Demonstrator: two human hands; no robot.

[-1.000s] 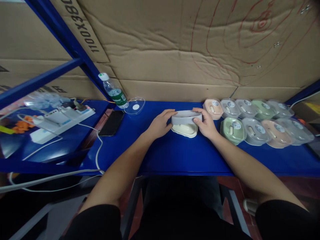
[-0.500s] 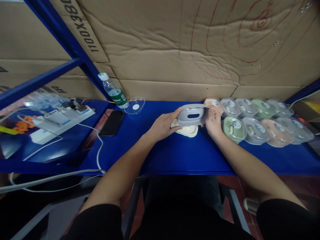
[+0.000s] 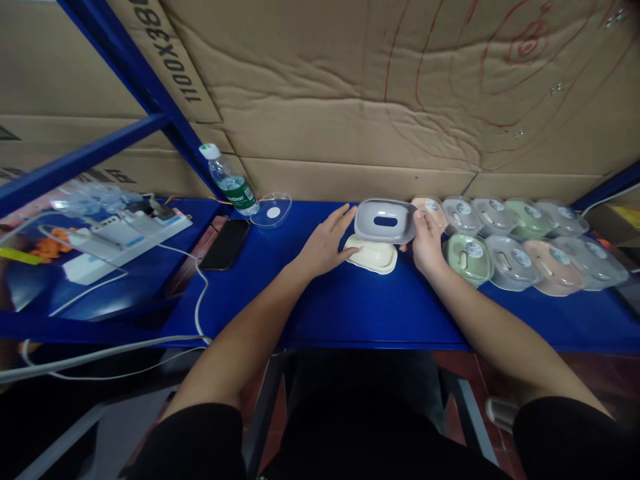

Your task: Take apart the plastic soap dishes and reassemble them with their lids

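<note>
A grey plastic soap dish part with an oblong slot in its bottom is held up over the blue table. My right hand grips its right end between thumb and fingers. Beside its left end is my left hand, fingers stretched and apart, not gripping it. Under the grey part lies a cream oval tray on the table, close to my left thumb. Just behind my right hand sits a peach box with a clear lid.
Two rows of lidded boxes in green, grey and peach stand on the right. To the left are a clear lid, a water bottle, a phone and a white power strip with cables. Cardboard walls the back.
My left hand has let go of the grey part and opened to its left. The part has turned so its slotted bottom faces me more, still in my right hand.
</note>
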